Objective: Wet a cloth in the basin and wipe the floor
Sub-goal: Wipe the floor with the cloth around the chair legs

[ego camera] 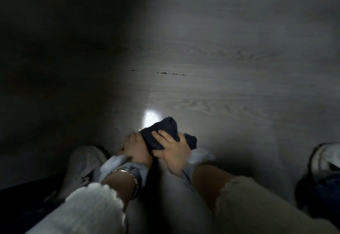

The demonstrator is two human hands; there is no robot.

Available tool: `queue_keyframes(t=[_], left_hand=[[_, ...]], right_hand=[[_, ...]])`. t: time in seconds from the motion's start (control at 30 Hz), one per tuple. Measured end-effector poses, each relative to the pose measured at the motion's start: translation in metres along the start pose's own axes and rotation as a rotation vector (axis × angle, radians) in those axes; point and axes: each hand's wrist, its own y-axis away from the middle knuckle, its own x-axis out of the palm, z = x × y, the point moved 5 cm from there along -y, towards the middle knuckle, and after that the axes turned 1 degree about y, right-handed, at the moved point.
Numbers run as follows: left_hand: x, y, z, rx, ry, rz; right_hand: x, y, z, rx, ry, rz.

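Dim shot, head view looking down at grey wood-grain floor (230,59). Dark navy cloth (161,132) bunched up on the floor, low centre of frame, just in front of the person's knees. Both hands on it. Left hand (135,148) at the cloth's left edge, fingers (131,137) curled down onto the fabric, gripping it. Right hand (172,152) lies over the cloth's near right part, fingers (162,135) spread and bent across the top, pressing and holding it; a bit of cloth pokes out past the right hand. Bright glare patch (150,117) on the floor touching the cloth's far left side. Small dark specks (165,73) along a plank seam further out, well apart from the cloth. Bracelet (131,177) on left wrist, light knit sleeves (92,210) pushed up on both arms. Light shoe (82,164) left of the left hand, another shoe (325,158) at right edge. Left side of floor in deep shadow, cannot tell details there.
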Motion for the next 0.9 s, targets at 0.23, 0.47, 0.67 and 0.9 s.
queue_keyframes(t=[0.23,0.47,0.67,0.9], left_hand=[[0.002,0.017,-0.089,0.221,0.020,-0.108],[0.051,0.054,-0.134,0.214,-0.053,-0.134],[0.085,0.102,-0.104,0.274,-0.145,0.073],[0.098,0.127,-0.036,0.150,-0.080,0.113]], right_hand=[[0.032,0.072,-0.089,0.269,-0.137,-0.032],[0.046,0.177,-0.187,0.784,-0.269,-0.311],[0.055,0.189,-0.168,0.988,-0.447,-0.018],[0.077,0.173,-0.086,1.085,-0.420,0.082]])
